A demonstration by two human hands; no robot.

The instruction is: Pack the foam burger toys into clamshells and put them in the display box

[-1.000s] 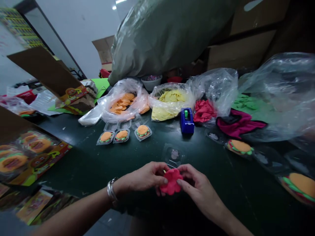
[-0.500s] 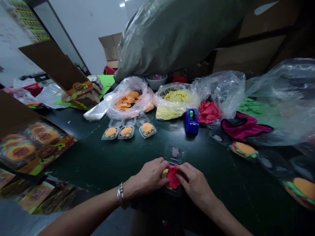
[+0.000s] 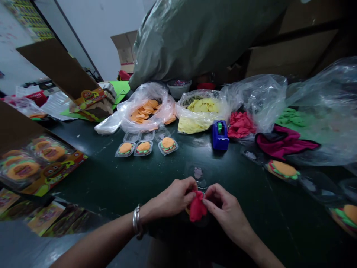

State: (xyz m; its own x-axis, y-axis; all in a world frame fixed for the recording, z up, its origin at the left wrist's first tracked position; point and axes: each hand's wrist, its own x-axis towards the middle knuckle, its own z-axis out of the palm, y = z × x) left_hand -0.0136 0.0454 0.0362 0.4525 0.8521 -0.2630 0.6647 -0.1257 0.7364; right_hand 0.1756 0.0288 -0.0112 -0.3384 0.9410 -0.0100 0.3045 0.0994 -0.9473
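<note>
A soft red piece (image 3: 197,207) hangs between my two hands, creased and pinched along its upper edge. My left hand (image 3: 178,195), with a silver bracelet at the wrist, grips its upper left side. On the other side the fingertips of my right hand (image 3: 225,206) pinch the edge. Underneath is a clear plastic box, mostly covered by the red piece and my hands; its open lid (image 3: 198,174) lies behind, with a pale shape in it. A bit of yellow shows beneath the red piece.
Three open boxes with toy burgers (image 3: 143,147) stand at mid-left. Behind are bags of orange pieces (image 3: 146,111), yellow pieces (image 3: 203,105), red pieces (image 3: 241,124) and green pieces (image 3: 291,117). A blue tape dispenser (image 3: 220,136), magenta cloth (image 3: 284,141) and display carton (image 3: 63,169) are around.
My hands have lifted the upper edge of the red piece and gathered it, so it now hangs folded instead of lying spread out. The view has shifted slightly.
</note>
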